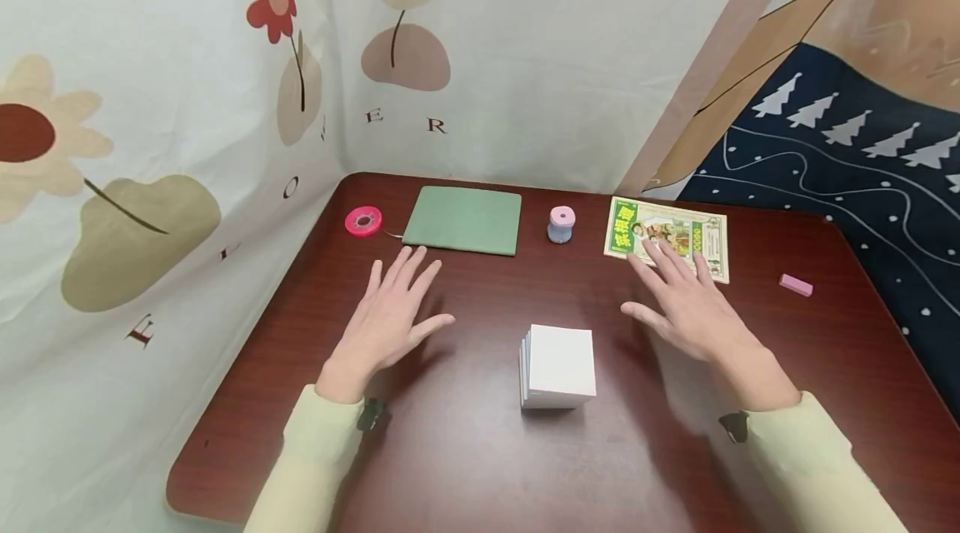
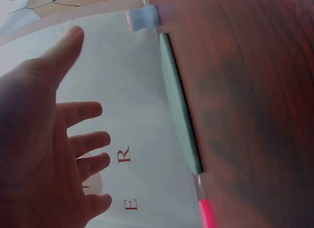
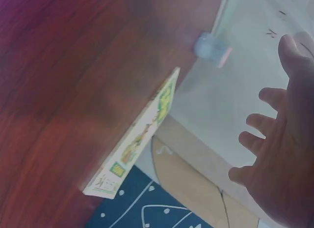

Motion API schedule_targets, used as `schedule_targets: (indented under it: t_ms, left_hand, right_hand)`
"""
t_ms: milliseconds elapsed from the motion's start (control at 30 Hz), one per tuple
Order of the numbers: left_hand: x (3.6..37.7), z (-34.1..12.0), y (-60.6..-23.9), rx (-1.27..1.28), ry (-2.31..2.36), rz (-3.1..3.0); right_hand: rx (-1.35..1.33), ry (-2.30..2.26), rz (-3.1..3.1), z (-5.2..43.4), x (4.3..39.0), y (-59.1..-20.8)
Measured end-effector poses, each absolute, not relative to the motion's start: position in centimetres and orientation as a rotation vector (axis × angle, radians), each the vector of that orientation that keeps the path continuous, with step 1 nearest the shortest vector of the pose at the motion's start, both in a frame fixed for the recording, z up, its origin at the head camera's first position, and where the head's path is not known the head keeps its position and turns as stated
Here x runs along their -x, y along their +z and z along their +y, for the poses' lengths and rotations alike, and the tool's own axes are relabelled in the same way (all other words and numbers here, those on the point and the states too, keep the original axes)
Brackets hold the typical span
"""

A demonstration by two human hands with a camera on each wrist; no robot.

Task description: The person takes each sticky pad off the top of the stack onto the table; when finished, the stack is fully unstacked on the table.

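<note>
Both hands hover open, palms down, over a dark red table (image 1: 465, 466). My left hand (image 1: 390, 312) spreads its fingers just in front of a green pad (image 1: 463, 219), holding nothing. My right hand (image 1: 686, 300) reaches forward with straight fingers, the tips over the near edge of a green and yellow printed booklet (image 1: 667, 237). A stack of white paper sheets (image 1: 558, 366) lies between the two wrists. In the wrist views the left hand (image 2: 49, 139) and the right hand (image 3: 282, 154) are each open above the tabletop, with the pad (image 2: 179, 110) and booklet (image 3: 140, 134) beyond them.
A pink tape roll (image 1: 363, 221) lies left of the pad. A small blue and pink cylinder (image 1: 562, 224) stands between pad and booklet. A pink eraser-like block (image 1: 796, 285) lies at the right. Patterned cloth walls close the far and left sides.
</note>
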State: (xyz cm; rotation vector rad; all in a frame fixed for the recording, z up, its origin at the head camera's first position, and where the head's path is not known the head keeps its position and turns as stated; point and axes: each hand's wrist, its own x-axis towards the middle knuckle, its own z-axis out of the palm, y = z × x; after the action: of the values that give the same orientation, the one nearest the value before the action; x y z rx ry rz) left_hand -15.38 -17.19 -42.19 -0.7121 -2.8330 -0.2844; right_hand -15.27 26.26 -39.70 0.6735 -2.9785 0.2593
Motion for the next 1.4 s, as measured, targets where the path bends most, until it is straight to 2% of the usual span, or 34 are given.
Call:
schedule_targets:
  t_ms: [333,533,700,867,1100,1400]
  left_hand:
    - [13.2,-13.4,-42.4,0.921,-1.265,-2.736]
    - [11.0,-9.5,-43.5,1.06,-1.709,-2.678]
    - [9.9,-7.1,-44.7,1.034,-1.777,-2.693]
    - [9.5,-5.7,-45.3,0.902,-1.789,-2.684]
    - [9.3,-4.9,-45.6,0.785,-1.786,-2.681]
    - [9.4,-5.0,-45.7,0.808,-1.812,-2.652]
  right_hand:
    - [-0.925,0.726,-2.857,23.1,13.1,-37.0]
    - [-1.182,0.832,-2.831,20.0,11.2,-37.3]
    - [-1.286,0.832,-2.79,18.5,10.3,-38.3]
    - [-1.303,0.807,-2.781,18.0,10.0,-38.7]
    - [-1.292,0.803,-2.773,17.8,9.9,-38.8]
    - [-1.269,0.877,-2.764,18.1,10.1,-38.2]
